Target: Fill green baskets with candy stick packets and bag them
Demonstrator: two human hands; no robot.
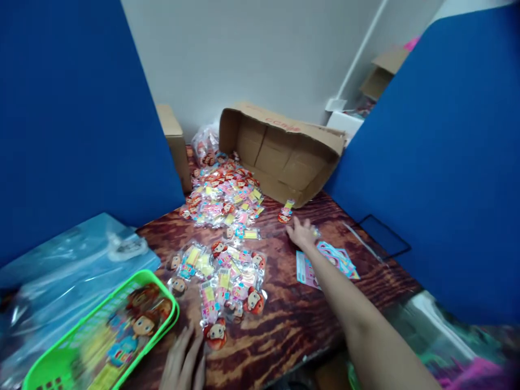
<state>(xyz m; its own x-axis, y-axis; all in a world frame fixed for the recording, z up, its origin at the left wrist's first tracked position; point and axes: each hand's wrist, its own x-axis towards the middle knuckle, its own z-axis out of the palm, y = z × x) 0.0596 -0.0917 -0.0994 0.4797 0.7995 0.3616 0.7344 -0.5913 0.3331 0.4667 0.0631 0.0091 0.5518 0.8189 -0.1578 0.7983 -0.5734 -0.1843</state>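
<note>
My right hand [301, 233] reaches far across the wooden table [284, 319], fingers spread, just short of a single packaged cartoon-head toy [285, 212] lying before a tipped cardboard box [280, 154]. Under my forearm lie pink and blue printed cards [339, 259]. My left hand [182, 363] rests flat with fingers apart on the near table edge, beside a packet [215, 331] of the near cluster of toys [225, 281]. A larger heap of the same packets [223, 192] sits farther back.
A green plastic basket [97, 336] holding printed cards stands at the near left, next to clear plastic bags [60, 260]. Blue partition panels [439, 162] wall both sides. A small cardboard box [174, 143] stands at the back left.
</note>
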